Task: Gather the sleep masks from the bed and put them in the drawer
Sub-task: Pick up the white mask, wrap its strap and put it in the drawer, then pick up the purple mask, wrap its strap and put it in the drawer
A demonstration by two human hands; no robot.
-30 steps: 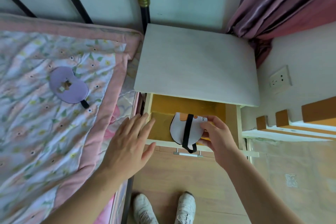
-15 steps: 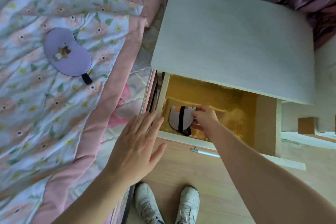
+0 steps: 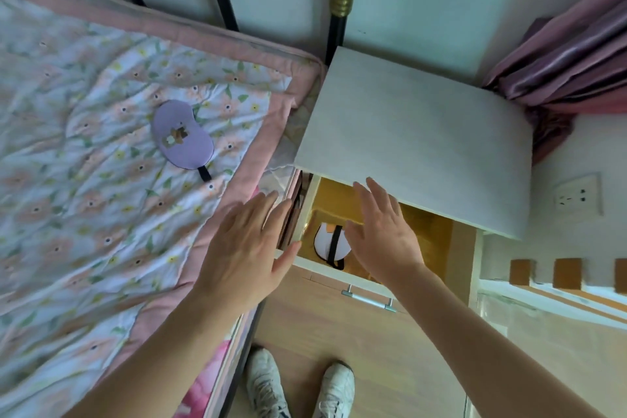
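A white sleep mask with a black strap (image 3: 328, 243) lies on the yellow floor of the open drawer (image 3: 437, 241), at its left end. My right hand (image 3: 381, 231) hovers above the drawer just right of that mask, fingers spread, holding nothing. My left hand (image 3: 249, 248) is open too, spread over the pink edge of the bed beside the drawer's left wall. A purple sleep mask (image 3: 181, 134) with a small bear picture lies flat on the floral quilt (image 3: 84, 197), well to the left of both hands.
The white top of the nightstand (image 3: 414, 142) overhangs the drawer's back half. The drawer's metal handle (image 3: 368, 299) sticks out toward me. Black bed posts (image 3: 339, 27) stand against the wall, a purple curtain (image 3: 576, 68) hangs at right, and my white shoes (image 3: 298, 387) are below.
My right hand has let go of the white mask, which now rests in the drawer, and has lifted up with fingers spread. My left hand stays spread near the bed's edge.
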